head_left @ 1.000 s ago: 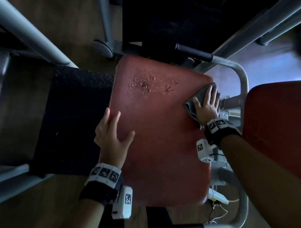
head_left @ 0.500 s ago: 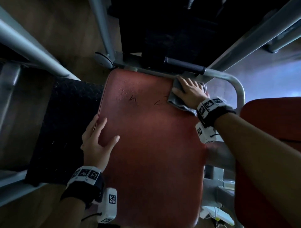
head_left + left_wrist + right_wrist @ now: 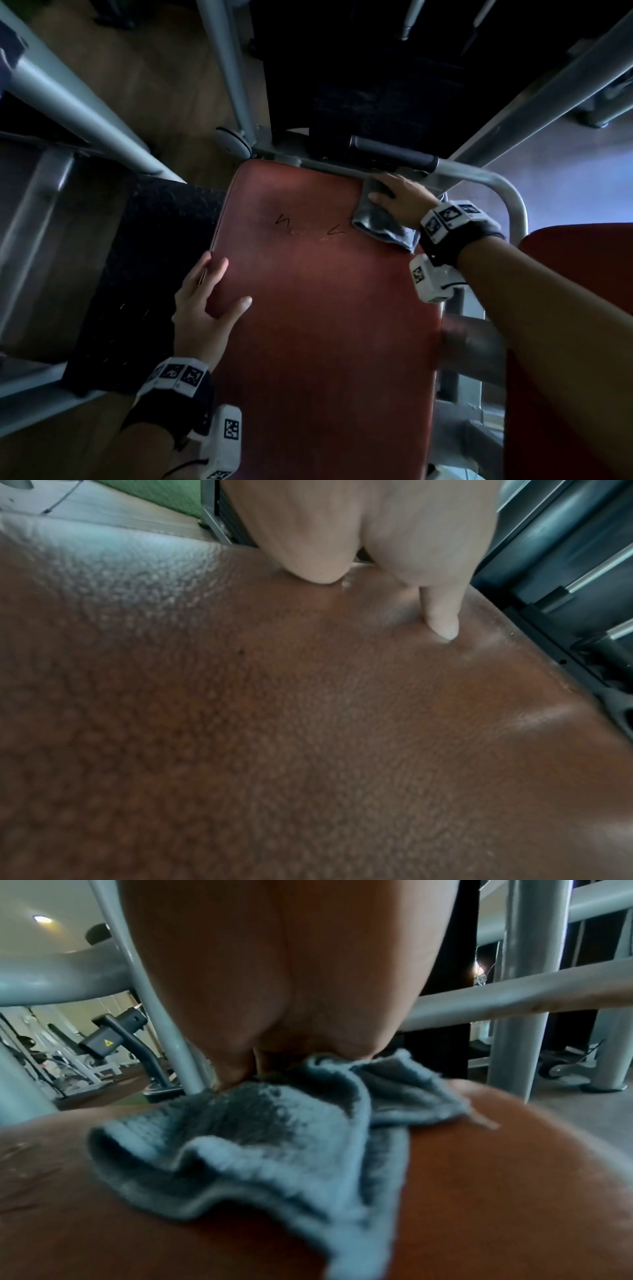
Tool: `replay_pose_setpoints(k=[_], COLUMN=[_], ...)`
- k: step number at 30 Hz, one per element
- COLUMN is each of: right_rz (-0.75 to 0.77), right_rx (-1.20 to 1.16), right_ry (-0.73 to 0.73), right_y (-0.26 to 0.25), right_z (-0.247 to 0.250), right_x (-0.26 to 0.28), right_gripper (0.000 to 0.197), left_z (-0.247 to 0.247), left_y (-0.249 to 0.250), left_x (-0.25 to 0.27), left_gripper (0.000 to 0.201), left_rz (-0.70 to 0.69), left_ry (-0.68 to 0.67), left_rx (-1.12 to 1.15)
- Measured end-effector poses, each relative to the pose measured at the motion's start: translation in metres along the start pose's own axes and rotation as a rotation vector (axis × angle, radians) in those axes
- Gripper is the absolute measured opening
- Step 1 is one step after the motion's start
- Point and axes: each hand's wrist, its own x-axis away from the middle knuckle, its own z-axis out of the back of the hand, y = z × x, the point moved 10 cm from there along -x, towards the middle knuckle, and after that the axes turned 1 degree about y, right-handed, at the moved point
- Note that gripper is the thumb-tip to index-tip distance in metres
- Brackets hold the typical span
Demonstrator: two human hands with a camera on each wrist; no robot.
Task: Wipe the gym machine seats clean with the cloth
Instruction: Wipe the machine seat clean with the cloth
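Observation:
A red padded seat [image 3: 325, 325] fills the middle of the head view, with two black pen-like marks [image 3: 282, 219] and faint droplets near its far end. My right hand [image 3: 397, 197] lies flat on a crumpled grey-blue cloth [image 3: 380, 222] at the seat's far right corner, pressing it down; the cloth [image 3: 274, 1137] bunches under my palm in the right wrist view. My left hand [image 3: 209, 301] rests open on the seat's left edge, its fingers [image 3: 441, 615] spread on the leather [image 3: 308, 737].
A grey tubular frame [image 3: 486, 178] with a black grip [image 3: 394, 154] runs along the seat's far edge and bends down its right side. A second red pad [image 3: 575, 308] stands at the right. A black ribbed footplate [image 3: 147, 267] lies left. Grey bars [image 3: 78, 102] cross overhead.
My right hand has slid the cloth from the seat's right side up to its far right corner. Most droplets near the marks have gone. The left hand has stayed on the left edge.

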Motion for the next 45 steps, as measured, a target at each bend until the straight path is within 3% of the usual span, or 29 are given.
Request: replay_pose_setpoints(k=[6, 15, 21, 30, 35, 38, 43, 45], right_rz=[-0.070, 0.137, 0.098, 0.133, -0.005, 0.013, 0.171, 0.208], right_rx=[0.004, 0.046, 0.094, 0.060, 0.036, 0.012, 0.037, 0.047], right_ry=[0.009, -0.036, -0.057, -0.057, -0.039, -0.041, -0.035, -0.061], right_y=[0.025, -0.082, -0.053, -0.082, -0.071, -0.104, -0.197, -0.210], right_z=[0.009, -0.004, 0.008, -0.005, -0.009, -0.017, -0.040, -0.045], right_x=[0.011, -0.038, -0.019, -0.033, -0.036, -0.051, -0.083, -0.087], right_gripper=[0.042, 0.041, 0.042, 0.044, 0.039, 0.040, 0.040, 0.037], left_z=[-0.001, 0.000, 0.001, 0.000, -0.002, -0.001, 0.000, 0.000], left_y=[-0.002, -0.002, -0.004, -0.006, -0.011, -0.012, -0.010, -0.009], left_x=[-0.001, -0.002, -0.002, -0.003, -0.004, -0.005, -0.005, -0.005], left_gripper=[0.067, 0.068, 0.068, 0.068, 0.068, 0.069, 0.071, 0.072], left_rz=[0.004, -0.030, -0.026, -0.014, -0.021, -0.033, -0.043, -0.037], left_ry=[-0.019, -0.005, -0.013, -0.026, -0.025, -0.015, -0.017, -0.020], left_rx=[0.016, 0.083, 0.090, 0.087, 0.103, 0.103, 0.102, 0.096])
